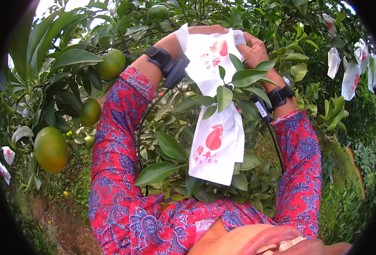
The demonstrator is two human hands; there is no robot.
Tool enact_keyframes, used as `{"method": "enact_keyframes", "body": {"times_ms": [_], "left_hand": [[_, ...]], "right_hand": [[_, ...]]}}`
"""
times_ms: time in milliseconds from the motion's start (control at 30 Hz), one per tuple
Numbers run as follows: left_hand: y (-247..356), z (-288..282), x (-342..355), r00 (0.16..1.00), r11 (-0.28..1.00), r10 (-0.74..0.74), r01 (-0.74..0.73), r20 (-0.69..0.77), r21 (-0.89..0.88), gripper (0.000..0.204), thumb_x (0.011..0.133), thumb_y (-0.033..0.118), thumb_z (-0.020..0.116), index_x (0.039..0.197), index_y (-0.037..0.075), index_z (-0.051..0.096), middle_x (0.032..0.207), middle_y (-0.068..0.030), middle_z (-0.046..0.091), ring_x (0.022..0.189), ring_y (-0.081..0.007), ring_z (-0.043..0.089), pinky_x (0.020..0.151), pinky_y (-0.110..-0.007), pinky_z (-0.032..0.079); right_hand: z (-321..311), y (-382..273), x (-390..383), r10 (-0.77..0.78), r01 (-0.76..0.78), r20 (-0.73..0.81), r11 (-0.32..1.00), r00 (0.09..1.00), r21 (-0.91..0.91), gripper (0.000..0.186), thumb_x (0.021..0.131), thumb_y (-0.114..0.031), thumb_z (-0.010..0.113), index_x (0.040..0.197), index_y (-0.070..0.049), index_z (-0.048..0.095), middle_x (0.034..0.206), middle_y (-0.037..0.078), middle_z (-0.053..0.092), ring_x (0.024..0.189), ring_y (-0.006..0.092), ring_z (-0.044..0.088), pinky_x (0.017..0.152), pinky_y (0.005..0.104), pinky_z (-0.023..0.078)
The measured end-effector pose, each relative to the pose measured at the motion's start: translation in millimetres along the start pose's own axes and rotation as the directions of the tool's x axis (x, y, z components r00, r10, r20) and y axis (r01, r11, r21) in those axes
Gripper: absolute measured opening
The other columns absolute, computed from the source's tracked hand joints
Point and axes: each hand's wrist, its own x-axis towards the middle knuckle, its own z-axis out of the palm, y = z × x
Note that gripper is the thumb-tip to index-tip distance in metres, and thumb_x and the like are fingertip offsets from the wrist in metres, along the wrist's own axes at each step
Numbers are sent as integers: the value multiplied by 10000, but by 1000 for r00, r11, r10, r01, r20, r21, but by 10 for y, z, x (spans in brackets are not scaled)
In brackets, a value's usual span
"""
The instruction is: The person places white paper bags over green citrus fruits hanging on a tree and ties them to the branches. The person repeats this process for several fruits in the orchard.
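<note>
Both my arms are raised in front of me among the leaves. A white paper fruit bag (pixel 203 57) with a red fruit print hangs between my hands at the top. My left hand (pixel 208 29) is curled at the bag's upper edge, its fingers mostly hidden behind the paper. On the other side, my right hand (pixel 254 52) is closed at the bag's upper right edge, thumb and fingers bent. What is inside the bag cannot be seen. Just below hangs a second white paper bag (pixel 217 146), partly covered by leaves and touched by neither hand.
Several green fruits hang at the left, including a large yellowing one (pixel 50 149) and another (pixel 111 64) near my left sleeve. One green fruit (pixel 158 12) is above. More white bags (pixel 350 78) hang at the right. Leafy branches (pixel 156 173) crowd around my arms.
</note>
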Motion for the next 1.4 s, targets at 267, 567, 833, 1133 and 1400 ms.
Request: {"method": "enact_keyframes", "body": {"times_ms": [267, 567, 833, 1133, 1400], "left_hand": [[-14, 8, 67, 981, 976, -187, 179, -52, -127, 387, 950, 199, 588, 1279, 2, 540, 1225, -73, 595, 1052, -118, 580, 915, -250, 457], [-269, -12, -64, 985, 955, 143, -163, 95, 249, 529, 925, 141, 597, 1411, -6, 445, 1377, -112, 535, 1186, -145, 535, 1026, -283, 418], [-392, -7, -265, 988, 972, 154, -154, -12, -177, 460, 945, 123, 577, 1380, -4, 494, 1347, -122, 558, 1175, -157, 557, 1018, -280, 433], [-321, -56, -151, 992, 849, -108, 59, -62, -525, 408, 946, 150, 600, 1326, 13, 549, 1268, -102, 615, 1072, -156, 618, 926, -277, 494], [-184, 11, -88, 981, 871, -99, 6, -165, -492, 345, 957, 197, 610, 1254, 22, 607, 1143, -83, 682, 937, -144, 676, 808, -275, 557]], "right_hand": [[32, -59, 27, 102, -107, 46, 987, 994, 124, 347, 774, -118, 566, 1084, -23, 689, 887, 28, 693, 777, 115, 616, 736, 271, 510], [-53, -89, -7, 225, -378, 320, 719, 920, 583, 333, 815, -101, 576, 1122, 10, 640, 973, 54, 676, 796, 137, 646, 708, 265, 527], [-97, -40, 15, 202, -334, 312, 822, 928, 461, 328, 919, -221, 583, 1131, 25, 627, 1035, 83, 667, 907, 164, 644, 820, 283, 520], [-138, 61, 58, -164, 203, 232, 967, 959, -157, 323, 949, -169, 577, 1202, 30, 610, 1103, 125, 677, 933, 188, 654, 837, 305, 525], [-14, -58, 17, 192, -221, 112, 875, 975, 431, 305, 949, -234, 616, 1161, -18, 657, 966, 26, 695, 819, 98, 644, 701, 250, 521]]}}
